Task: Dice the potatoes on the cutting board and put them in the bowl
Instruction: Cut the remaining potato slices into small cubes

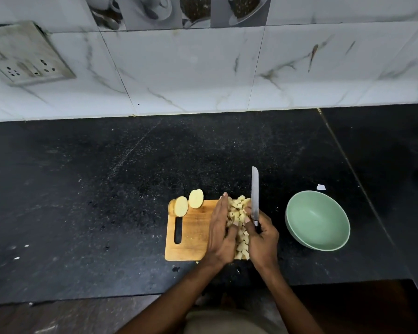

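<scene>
Left hand (219, 233) flat, corralling the diced potato (238, 221); right hand (261, 237) grips the knife (255, 194); best scoop firmly toward the right-side bowl (317, 220).

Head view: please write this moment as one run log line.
left hand: open, against diced potato | right hand: holds knife | bowl: empty | potato halves: uncut

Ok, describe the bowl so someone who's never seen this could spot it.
On the black countertop, look right of the wooden cutting board. The bowl sits there alone: round, pale green, empty, and the only dish in view.
</scene>
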